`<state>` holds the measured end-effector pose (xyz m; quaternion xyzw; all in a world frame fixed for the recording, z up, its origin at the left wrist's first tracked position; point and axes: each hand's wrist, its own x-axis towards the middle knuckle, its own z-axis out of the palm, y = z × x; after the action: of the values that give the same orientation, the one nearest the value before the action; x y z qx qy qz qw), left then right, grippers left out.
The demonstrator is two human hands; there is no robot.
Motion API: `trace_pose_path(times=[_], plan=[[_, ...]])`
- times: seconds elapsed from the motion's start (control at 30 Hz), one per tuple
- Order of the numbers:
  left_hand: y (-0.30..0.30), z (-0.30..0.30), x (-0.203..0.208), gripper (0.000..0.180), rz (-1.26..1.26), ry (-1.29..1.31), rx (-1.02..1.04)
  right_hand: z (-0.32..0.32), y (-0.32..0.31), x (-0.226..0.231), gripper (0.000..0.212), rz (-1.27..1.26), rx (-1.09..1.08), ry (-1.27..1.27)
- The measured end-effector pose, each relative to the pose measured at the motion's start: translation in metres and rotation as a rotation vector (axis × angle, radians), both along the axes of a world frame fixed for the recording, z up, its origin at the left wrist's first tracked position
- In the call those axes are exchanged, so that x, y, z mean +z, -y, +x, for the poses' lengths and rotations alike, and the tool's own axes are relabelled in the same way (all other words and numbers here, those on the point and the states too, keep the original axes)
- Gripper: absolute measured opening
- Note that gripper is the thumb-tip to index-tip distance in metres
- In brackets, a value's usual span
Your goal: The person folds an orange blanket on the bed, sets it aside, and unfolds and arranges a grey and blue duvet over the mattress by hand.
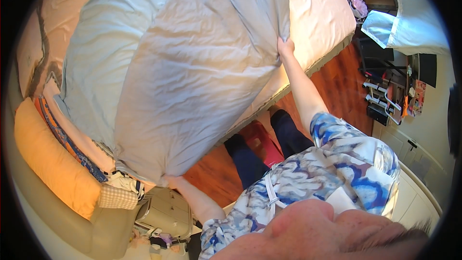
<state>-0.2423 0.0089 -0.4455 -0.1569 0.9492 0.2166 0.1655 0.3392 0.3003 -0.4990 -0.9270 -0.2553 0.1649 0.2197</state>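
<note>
A large grey duvet (192, 62), pale blue on its far left part (108, 33), lies wrinkled over the bed. Its near edge is stretched between my two hands. My left hand (169, 180) grips one corner near the bed's left end, its fingers closed on the cloth. Farther off to the right, my right hand (286, 48) clasps a bunched part of the edge, and folds run away from it. Beyond that hand a peach fitted sheet (321, 12) shows on the mattress. Cloth partly hides the fingers of both hands.
An orange pillow (57, 156) leans along the headboard at the left. Below it are a checked cushion (118, 197) and a beige suitcase (169, 212). Something red and plastic (263, 145) stands between my legs. A pale blue curtain (418, 26) hangs at the right.
</note>
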Motion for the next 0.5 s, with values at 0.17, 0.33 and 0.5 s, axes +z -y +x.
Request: trace_pose_path(times=[0.17,0.33,0.5], plan=[[-0.045,-0.108,0.033,0.058,0.108,-0.339,-0.158,-0.023,0.076,-0.001,0.034,-0.053,0.038,0.0],[-0.075,-0.09,0.03,0.076,0.215,-0.187,-0.109,-0.038,0.078,0.025,0.04,0.117,0.138,-0.228],[-0.061,0.003,0.05,0.071,-0.155,-0.409,-0.555,0.013,0.116,0.081,0.033,0.125,-0.127,-0.676]])
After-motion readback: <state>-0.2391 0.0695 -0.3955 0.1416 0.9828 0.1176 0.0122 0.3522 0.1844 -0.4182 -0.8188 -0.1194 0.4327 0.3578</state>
